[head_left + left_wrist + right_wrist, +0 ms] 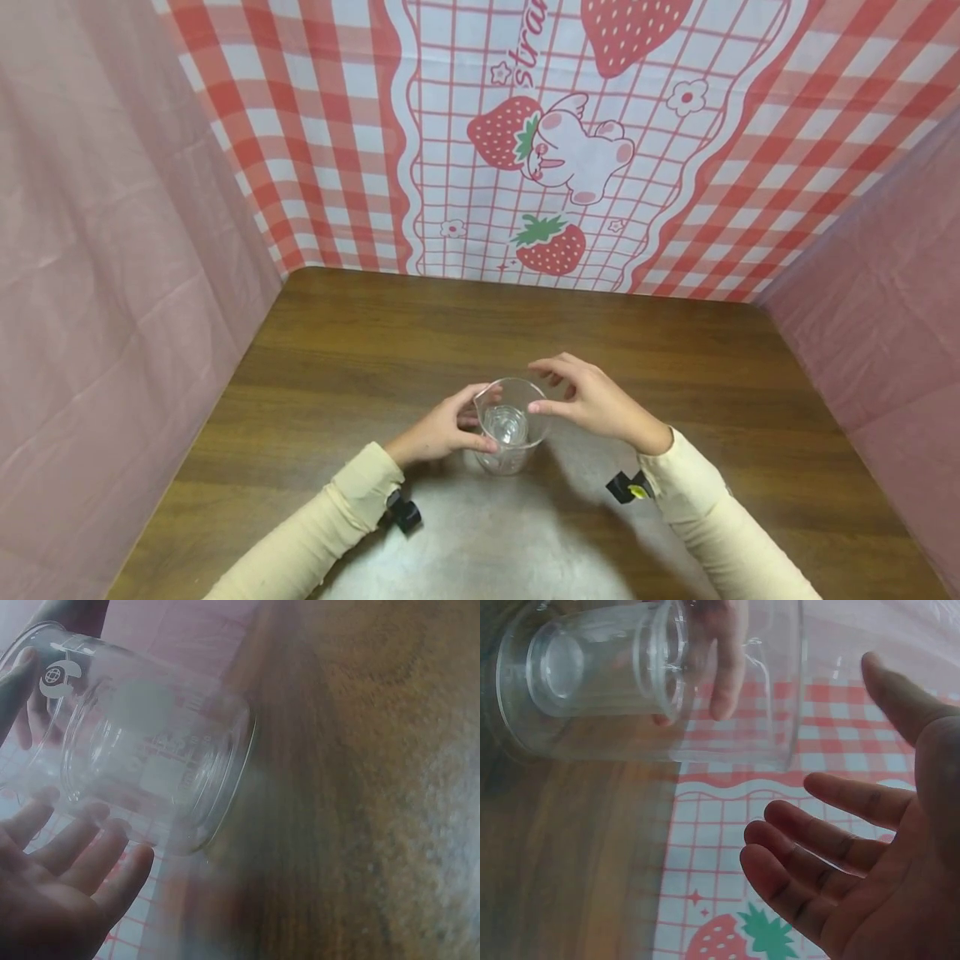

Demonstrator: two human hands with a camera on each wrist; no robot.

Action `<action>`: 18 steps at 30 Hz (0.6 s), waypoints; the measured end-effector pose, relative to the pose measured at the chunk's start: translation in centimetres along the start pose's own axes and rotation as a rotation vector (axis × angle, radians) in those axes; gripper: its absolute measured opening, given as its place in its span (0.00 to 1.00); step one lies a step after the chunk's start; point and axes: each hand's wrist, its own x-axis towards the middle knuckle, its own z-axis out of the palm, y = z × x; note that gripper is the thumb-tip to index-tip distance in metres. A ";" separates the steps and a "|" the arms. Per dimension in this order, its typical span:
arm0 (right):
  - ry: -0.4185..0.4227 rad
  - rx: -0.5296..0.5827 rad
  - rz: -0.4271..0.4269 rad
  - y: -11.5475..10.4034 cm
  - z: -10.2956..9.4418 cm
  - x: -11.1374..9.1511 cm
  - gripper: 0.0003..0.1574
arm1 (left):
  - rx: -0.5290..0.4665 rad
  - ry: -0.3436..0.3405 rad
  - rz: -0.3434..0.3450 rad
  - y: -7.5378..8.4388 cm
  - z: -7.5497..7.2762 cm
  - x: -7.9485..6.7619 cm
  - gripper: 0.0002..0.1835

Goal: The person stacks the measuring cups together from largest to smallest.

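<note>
A large clear glass beaker (504,462) with a pouring lip stands on the wooden table. Inside it sits a smaller clear glass vessel (604,664), its rim well below the beaker's own. White printed markings (60,679) show on the outer wall in the left wrist view. My left hand (442,429) holds the beaker from the left, thumb across the near side and fingers round the far side. To the right of the rim hovers my right hand (600,406), empty, thumb and fingers spread, with the thumb tip overlapping the rim in the head view.
The brown table (360,333) reaches back to a red-and-white checked cloth (330,167) with strawberry prints. Pink curtains hang along the left (135,275) and right sides. Dark wrist cameras sit under both cream sleeves (315,521).
</note>
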 end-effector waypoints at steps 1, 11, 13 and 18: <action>-0.004 0.020 -0.001 0.1 0.1 -0.1 0.35 | 0.000 0.001 -0.002 -0.1 0.0 0.0 0.43; -0.025 0.180 0.014 2.1 2.1 -1.4 0.53 | -0.010 0.006 -0.018 -0.2 0.0 0.0 0.43; -0.024 0.209 0.017 2.2 2.6 -1.8 0.57 | -0.007 0.006 -0.016 -0.1 0.0 0.0 0.43; -0.018 0.249 0.041 2.3 3.9 -2.6 0.62 | -0.002 0.006 -0.011 -0.1 0.0 -0.1 0.43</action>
